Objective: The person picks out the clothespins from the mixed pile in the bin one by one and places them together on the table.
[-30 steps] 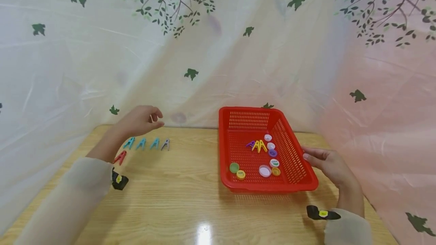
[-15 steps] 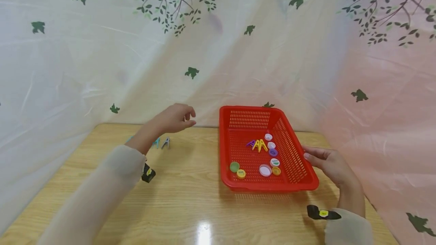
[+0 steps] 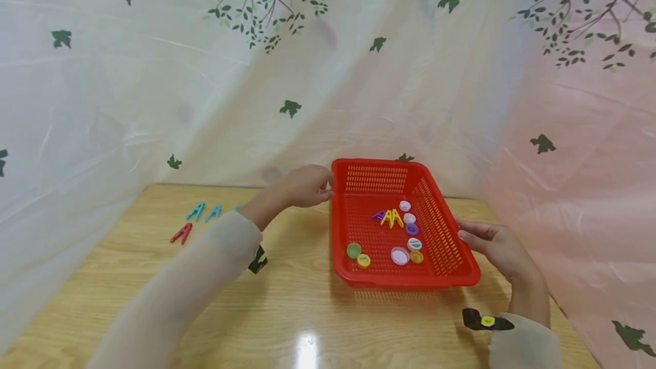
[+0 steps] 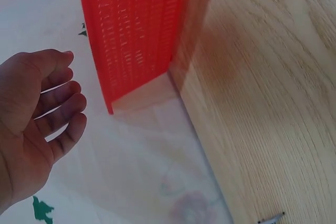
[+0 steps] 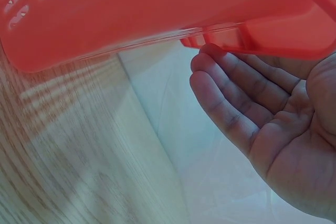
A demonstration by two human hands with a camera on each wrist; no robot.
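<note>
A red plastic basket stands on the wooden table. Inside lie a purple clothespin, yellow clothespins and several bottle caps. My right hand pinches the basket's right rim, thumb on top; in the right wrist view its fingers reach under the rim. My left hand is beside the basket's far left corner, fingers loosely bent. The left wrist view shows that hand holding nothing, apart from the basket wall.
Teal clothespins and a red clothespin lie on the table at the left; my left forearm partly covers that group. A light cloth with leaf prints hangs behind the table.
My left hand has moved right, from above the clothespins to the basket's left side. The right hand and the basket have stayed in place.
</note>
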